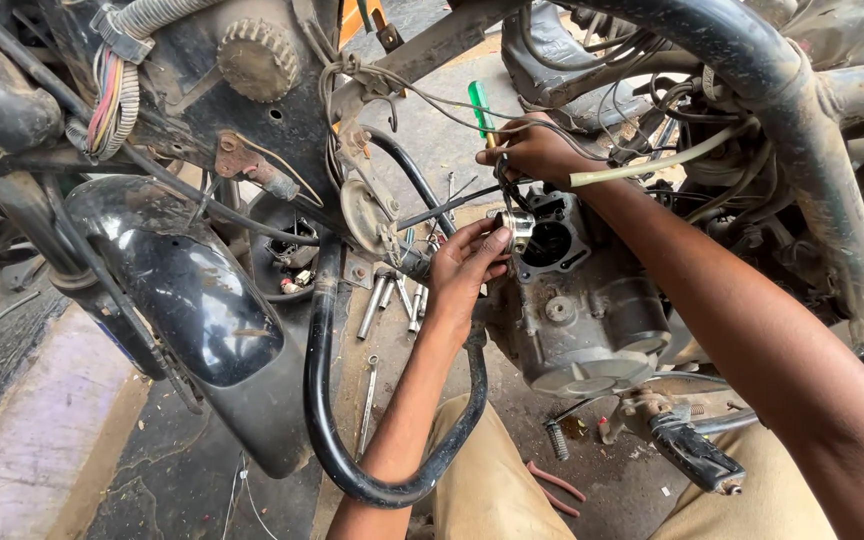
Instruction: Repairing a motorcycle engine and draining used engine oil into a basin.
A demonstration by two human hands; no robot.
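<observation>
While the left hand (467, 262) is pinching a small, rigid, likely light metal fitting (518, 227) by its rim against the engine block (577, 300), the right hand (537, 152) is closing around a green-handled screwdriver (480, 110) above it.

Your right hand (537, 150) covers most of the green-handled screwdriver (479, 108), so you cannot see its tip beside the engine (572, 300). Your left hand (464, 262) hides the back of the small metal part (519, 226) at the engine's opening. Inside that opening all is dark. The frame tube (752, 60) above the engine runs out past the top edge. The tools on the floor (392, 300) left of the engine are too small to name.
</observation>
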